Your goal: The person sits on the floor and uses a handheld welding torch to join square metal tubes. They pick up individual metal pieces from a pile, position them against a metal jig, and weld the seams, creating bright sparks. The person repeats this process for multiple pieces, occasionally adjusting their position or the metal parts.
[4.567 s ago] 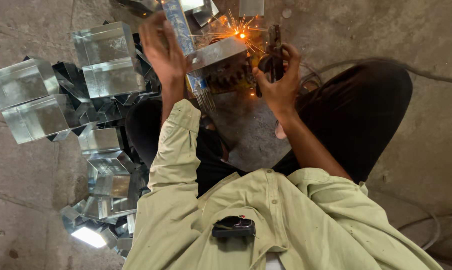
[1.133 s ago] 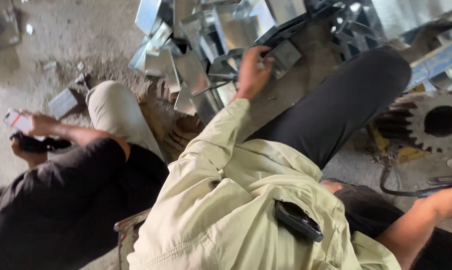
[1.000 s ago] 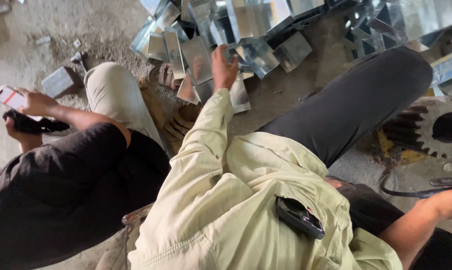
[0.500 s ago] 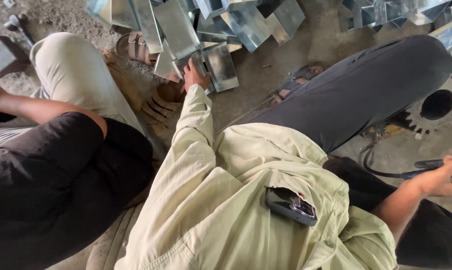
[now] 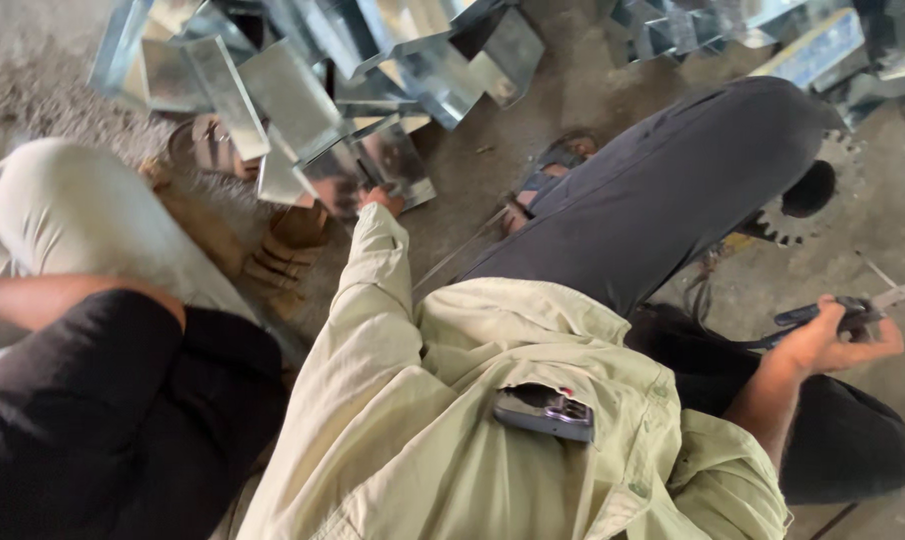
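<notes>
A shiny folded sheet-metal piece [image 5: 378, 170] lies on the concrete floor [image 5: 573, 90] at the near edge of a heap of similar galvanised pieces [image 5: 303, 60] that fills the upper left of the view. The left hand [image 5: 383, 200] is stretched out to this piece and touches its lower edge; only the knuckles and back of the hand are seen past the cuff of a pale green sleeve [image 5: 373, 310], so whether the fingers are closed around the metal cannot be told.

The right hand [image 5: 833, 340] is held out at the right side, low and away from the heap. It is closed around a dark-handled welding electrode holder [image 5: 833, 315], from which a short grey rod sticks out to the right.

A dark phone-like device [image 5: 545, 410] is tucked in the chest pocket of the pale green shirt. A leg in dark trousers [image 5: 663, 190] is stretched forward, with a sandalled foot [image 5: 548, 180] beyond it. A toothed gear wheel [image 5: 813, 195] is partly hidden behind the knee. More metal sections [image 5: 773, 30] are piled at the upper right.

At the left, another person is seated close by, shown only by a black sleeve [image 5: 103, 410], a bare forearm [image 5: 63, 295], a knee in beige trousers [image 5: 83, 210] and a brown sandal [image 5: 283, 245].
</notes>
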